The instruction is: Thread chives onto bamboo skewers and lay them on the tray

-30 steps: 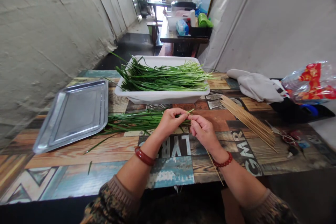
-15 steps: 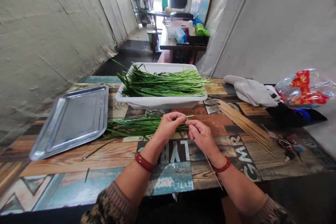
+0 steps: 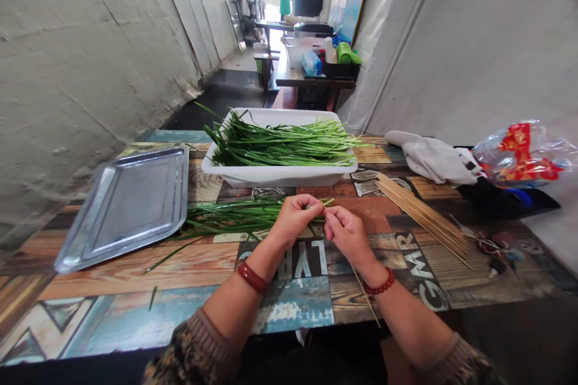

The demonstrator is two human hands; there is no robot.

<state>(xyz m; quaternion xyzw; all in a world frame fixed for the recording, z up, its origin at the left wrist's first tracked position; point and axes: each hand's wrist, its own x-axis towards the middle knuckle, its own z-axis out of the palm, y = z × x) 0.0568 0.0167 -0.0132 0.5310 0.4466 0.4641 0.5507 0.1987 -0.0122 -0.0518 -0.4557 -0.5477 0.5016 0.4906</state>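
Observation:
My left hand (image 3: 293, 219) is closed in a pinch on the pale stem end of some garlic chives, just above the table. My right hand (image 3: 347, 233) pinches a thin bamboo skewer (image 3: 366, 296), whose long end slants down below the wrist toward the table's front edge. The fingertips of both hands meet, hiding the skewer's tip and its exact contact with the stems. Loose garlic chives (image 3: 235, 216) lie on the table behind and left of my left hand. Beyond them, a white tub (image 3: 280, 175) holds a heap of garlic chives (image 3: 280, 145).
A metal tray (image 3: 130, 207) lies on the left. To the right are a bundle of bamboo skewers (image 3: 419, 216), scissors (image 3: 490, 245), a pale cloth item (image 3: 436, 156) and a clear plastic bag with red print (image 3: 524, 153). A person in green (image 3: 285, 0) stands far back.
My left hand has shifted very slightly right, closer to my right fingertips. The skewer's lower end has swung slightly left. The view has moved a little.

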